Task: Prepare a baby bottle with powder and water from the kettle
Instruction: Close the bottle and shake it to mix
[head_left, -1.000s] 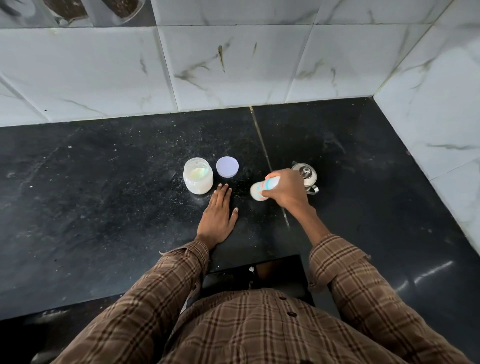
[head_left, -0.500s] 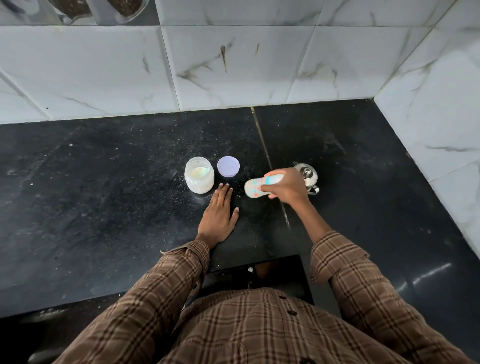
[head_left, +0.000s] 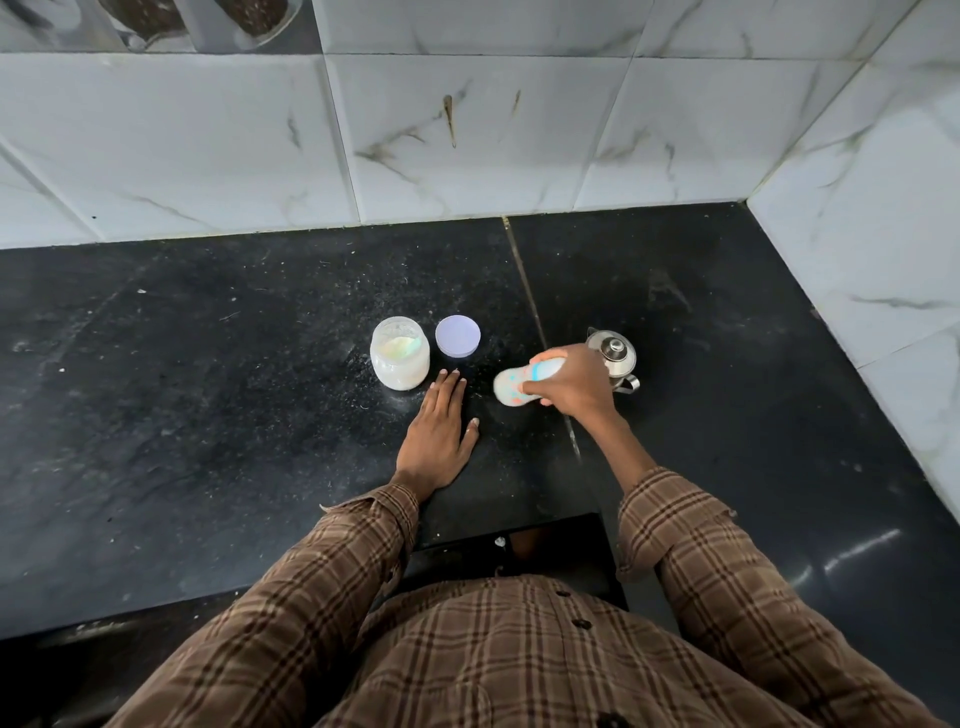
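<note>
The black counter (head_left: 208, 415) carries everything. Left hand (head_left: 436, 431) lies flat, fingers straight, holding nothing, at six o'clock of the open powder jar (head_left: 400, 358). Right hand (head_left: 576, 384) grips the baby bottle (head_left: 511, 384), tipped sideways, at nine o'clock of the steel kettle (head_left: 615, 353). The lilac lid (head_left: 457, 336) sits at three o'clock of the jar. This looks like shaking: best to check the cap is tight and keep a firm wrap.

no readable text, labels, brands or numbers, baby bottle (head_left: 519, 383) shows only coloured marks
</note>
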